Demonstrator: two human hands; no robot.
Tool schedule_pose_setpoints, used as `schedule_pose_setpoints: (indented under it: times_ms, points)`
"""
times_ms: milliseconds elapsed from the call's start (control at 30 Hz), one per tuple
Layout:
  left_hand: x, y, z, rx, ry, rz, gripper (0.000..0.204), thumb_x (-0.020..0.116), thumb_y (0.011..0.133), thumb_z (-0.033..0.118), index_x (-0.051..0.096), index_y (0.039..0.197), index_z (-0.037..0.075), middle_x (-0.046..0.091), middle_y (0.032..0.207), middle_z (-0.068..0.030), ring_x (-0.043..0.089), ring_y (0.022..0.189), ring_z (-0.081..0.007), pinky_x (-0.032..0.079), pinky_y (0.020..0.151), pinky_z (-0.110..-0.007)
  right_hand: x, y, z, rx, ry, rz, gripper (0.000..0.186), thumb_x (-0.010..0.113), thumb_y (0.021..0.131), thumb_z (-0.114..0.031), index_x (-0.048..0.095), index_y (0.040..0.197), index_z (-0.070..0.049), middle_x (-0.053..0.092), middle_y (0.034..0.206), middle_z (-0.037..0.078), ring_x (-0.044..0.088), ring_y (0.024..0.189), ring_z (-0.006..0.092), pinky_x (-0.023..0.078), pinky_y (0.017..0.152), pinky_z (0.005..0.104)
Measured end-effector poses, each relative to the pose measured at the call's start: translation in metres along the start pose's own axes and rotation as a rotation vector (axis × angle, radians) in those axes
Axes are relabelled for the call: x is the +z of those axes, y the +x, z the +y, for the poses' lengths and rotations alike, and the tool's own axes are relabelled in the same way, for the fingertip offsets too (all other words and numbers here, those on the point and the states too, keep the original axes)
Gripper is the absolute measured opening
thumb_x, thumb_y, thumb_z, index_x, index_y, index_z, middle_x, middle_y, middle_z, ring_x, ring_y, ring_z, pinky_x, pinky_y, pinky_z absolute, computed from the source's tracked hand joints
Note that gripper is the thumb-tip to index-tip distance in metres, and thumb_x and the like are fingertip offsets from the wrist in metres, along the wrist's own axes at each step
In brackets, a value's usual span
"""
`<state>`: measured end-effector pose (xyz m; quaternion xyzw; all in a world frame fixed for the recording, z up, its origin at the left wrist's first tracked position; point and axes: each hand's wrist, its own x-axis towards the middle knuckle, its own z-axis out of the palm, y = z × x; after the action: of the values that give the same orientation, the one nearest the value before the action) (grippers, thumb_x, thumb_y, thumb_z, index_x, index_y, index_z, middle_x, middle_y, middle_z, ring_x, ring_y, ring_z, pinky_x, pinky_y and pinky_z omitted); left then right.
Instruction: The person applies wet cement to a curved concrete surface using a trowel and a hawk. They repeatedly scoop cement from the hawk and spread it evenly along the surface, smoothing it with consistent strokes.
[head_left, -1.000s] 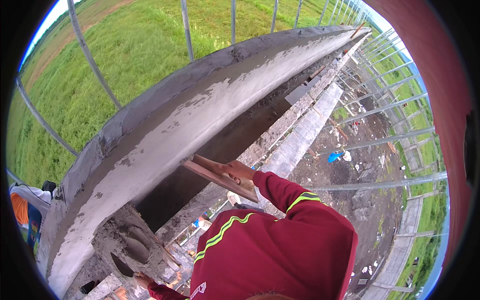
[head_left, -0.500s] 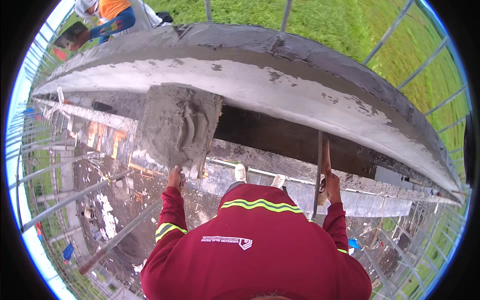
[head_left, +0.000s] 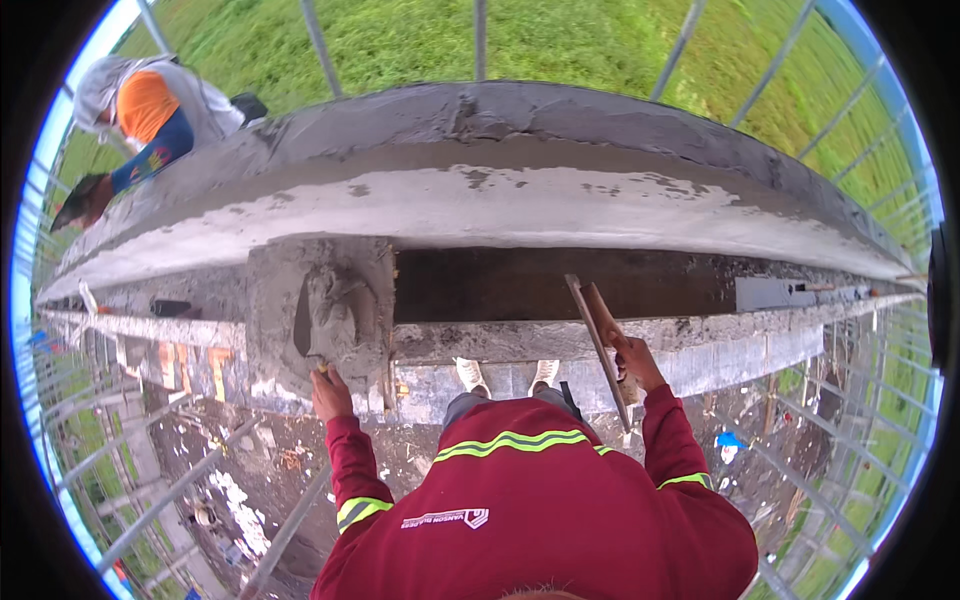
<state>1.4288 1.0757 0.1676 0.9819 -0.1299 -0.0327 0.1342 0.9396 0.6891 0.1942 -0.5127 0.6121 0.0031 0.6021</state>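
My left hand (head_left: 331, 392) is closed round the handle of a pointed trowel (head_left: 303, 318). Its blade rests in a heap of wet grey mortar (head_left: 333, 290) on a square mortar board (head_left: 265, 345). My right hand (head_left: 638, 362) grips a long plastering float (head_left: 596, 345), seen nearly edge-on and slanting, held over the ledge at the near side of a dark trough. Beyond both hands runs a concrete parapet (head_left: 560, 210), pale on its inner face, with fresh grey plaster along the top. The float's grip is partly hidden by my fingers.
At the far left a co-worker (head_left: 150, 115) leans over the parapet's outer side. A dark tool (head_left: 170, 307) lies in the trough at left; a grey sheet with a trowel (head_left: 800, 288) lies at right. Scaffold pipes (head_left: 480, 40) stand all round; rubble-strewn ground (head_left: 250, 480) shows far below.
The trowel blade now shows in the mortar, and the heap has been reshaped. The float has swung from nearly upright to slanting leftward at its top. The whole view has shifted.
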Motion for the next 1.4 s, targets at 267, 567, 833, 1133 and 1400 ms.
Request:
schedule_pose_setpoints:
  times_ms: [267, 567, 833, 1133, 1400]
  points:
    - [0.126, -0.033, 0.072, 0.209, -0.239, -0.241, 0.063, 0.051, 0.106, 0.043, 0.049, 0.137, -0.011, 0.054, 0.136, -0.0353, 0.053, 0.124, -0.0497, 0.042, 0.104, -0.051, 0.073, 0.054, 0.055, 0.006, 0.335, -0.147, 0.062, 0.06, 0.095, -0.064, 0.07, 0.087, -0.003, 0.058, 0.067, 0.0, 0.056, 0.057, 0.0107, 0.05, 0.056, 0.0334]
    - [0.206, -0.04, 0.097, 0.672, -0.215, -0.208, 0.043, 0.058, 0.104, 0.028, 0.054, 0.129, -0.007, 0.06, 0.127, -0.0252, 0.05, 0.129, -0.0459, 0.039, 0.113, -0.055, 0.126, 0.062, 0.087, -0.179, 0.73, -0.301, 0.04, 0.055, 0.105, -0.034, 0.066, 0.128, -0.003, 0.071, 0.114, 0.007, 0.068, 0.101, 0.0149, 0.056, 0.085, 0.0332]
    - [0.2, -0.039, 0.111, 0.663, -0.125, -0.215, 0.04, 0.056, 0.105, 0.03, 0.054, 0.125, -0.005, 0.061, 0.121, -0.0207, 0.057, 0.118, -0.0407, 0.038, 0.115, -0.054, 0.134, 0.048, 0.074, -0.129, 0.802, -0.23, 0.04, 0.056, 0.105, -0.03, 0.061, 0.135, -0.003, 0.068, 0.121, 0.008, 0.066, 0.107, 0.0163, 0.055, 0.089, 0.0338]
    - [0.203, -0.041, 0.108, 0.633, -0.091, -0.198, 0.04, 0.058, 0.104, 0.03, 0.054, 0.126, -0.004, 0.06, 0.122, -0.0208, 0.054, 0.123, -0.0421, 0.037, 0.116, -0.055, 0.128, 0.054, 0.071, -0.093, 0.831, -0.176, 0.044, 0.057, 0.104, -0.025, 0.056, 0.142, -0.003, 0.065, 0.128, 0.009, 0.064, 0.113, 0.018, 0.054, 0.094, 0.0345]
    - [0.212, -0.04, 0.105, 0.656, -0.098, -0.188, 0.04, 0.06, 0.103, 0.028, 0.054, 0.126, -0.005, 0.06, 0.123, -0.0226, 0.053, 0.123, -0.0439, 0.037, 0.115, -0.055, 0.127, 0.069, 0.074, -0.079, 0.798, -0.219, 0.036, 0.055, 0.107, -0.033, 0.069, 0.121, -0.003, 0.072, 0.102, 0.003, 0.067, 0.086, 0.0103, 0.056, 0.074, 0.0298]
